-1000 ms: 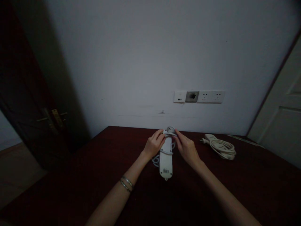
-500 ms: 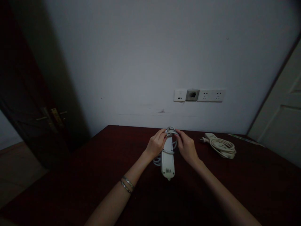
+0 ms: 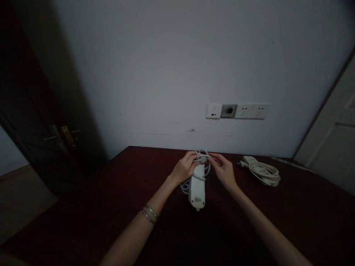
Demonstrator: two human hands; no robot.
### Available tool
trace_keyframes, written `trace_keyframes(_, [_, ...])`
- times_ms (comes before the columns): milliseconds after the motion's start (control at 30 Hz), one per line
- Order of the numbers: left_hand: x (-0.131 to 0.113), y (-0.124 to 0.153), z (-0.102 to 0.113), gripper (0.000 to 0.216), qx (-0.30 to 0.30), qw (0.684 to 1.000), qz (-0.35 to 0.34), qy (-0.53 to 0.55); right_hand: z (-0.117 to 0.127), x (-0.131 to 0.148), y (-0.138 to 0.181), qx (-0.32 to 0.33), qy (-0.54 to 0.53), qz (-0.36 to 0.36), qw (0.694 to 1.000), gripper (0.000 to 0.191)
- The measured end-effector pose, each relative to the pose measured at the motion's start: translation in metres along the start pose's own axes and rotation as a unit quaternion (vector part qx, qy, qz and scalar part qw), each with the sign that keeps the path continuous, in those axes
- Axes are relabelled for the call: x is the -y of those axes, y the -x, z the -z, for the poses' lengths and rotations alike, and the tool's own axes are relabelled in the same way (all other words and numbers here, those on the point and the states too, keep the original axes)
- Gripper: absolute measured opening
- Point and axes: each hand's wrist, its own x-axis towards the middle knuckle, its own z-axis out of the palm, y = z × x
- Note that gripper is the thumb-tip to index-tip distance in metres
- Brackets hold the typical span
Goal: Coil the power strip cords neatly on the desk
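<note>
A white power strip (image 3: 197, 190) lies lengthwise before me, its labelled underside facing up. Its pale cord (image 3: 200, 177) crosses over the strip and hangs in loops at both sides. My left hand (image 3: 183, 168) is closed at the strip's far end, fingers pinching the cord there. From the other side, my right hand (image 3: 223, 170) pinches a loop of the same cord between thumb and fingers. The fingertips partly hide the far end, where the cord bunches up.
To the right, a second power strip (image 3: 249, 159) lies with its cord coiled on top. Wall sockets (image 3: 251, 111) sit above the dark red table (image 3: 149, 166). A thin flat strip (image 3: 291, 164) lies near the back right edge. A dark door (image 3: 30, 122) stands at left.
My right hand has shifted slightly right, drawing the cord loop at the far end wider. My left hand stays at the strip's far end.
</note>
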Motion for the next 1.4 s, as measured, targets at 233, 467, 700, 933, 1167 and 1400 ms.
trace_keyframes(233, [0.001,-0.002,0.003,0.011,-0.038,0.998,-0.002,0.056,-0.008,-0.006,0.004,-0.034,-0.156,-0.142,0.977,0.037])
trace_keyframes(467, [-0.002,-0.002,-0.003,0.007,-0.109,0.987,0.053,0.104,-0.012,-0.009,0.01,-0.054,-0.283,-0.22,0.932,0.035])
trace_keyframes(700, [-0.015,-0.005,-0.012,0.009,-0.177,0.949,0.173,0.197,-0.006,-0.015,0.011,-0.026,-0.25,-0.299,0.921,0.038])
trace_keyframes(933, [-0.008,-0.005,-0.015,0.014,-0.192,0.924,0.223,0.243,-0.022,-0.005,0.024,0.157,-0.226,-0.339,0.9,0.058])
trace_keyframes(1167, [-0.012,-0.013,-0.014,0.025,-0.254,0.867,0.283,0.321,-0.032,-0.001,0.038,0.216,-0.243,-0.351,0.878,0.103])
trace_keyframes(1400, [-0.016,-0.022,0.0,0.028,-0.311,0.855,0.279,0.308,-0.039,-0.008,0.039,0.182,-0.304,-0.34,0.871,0.089])
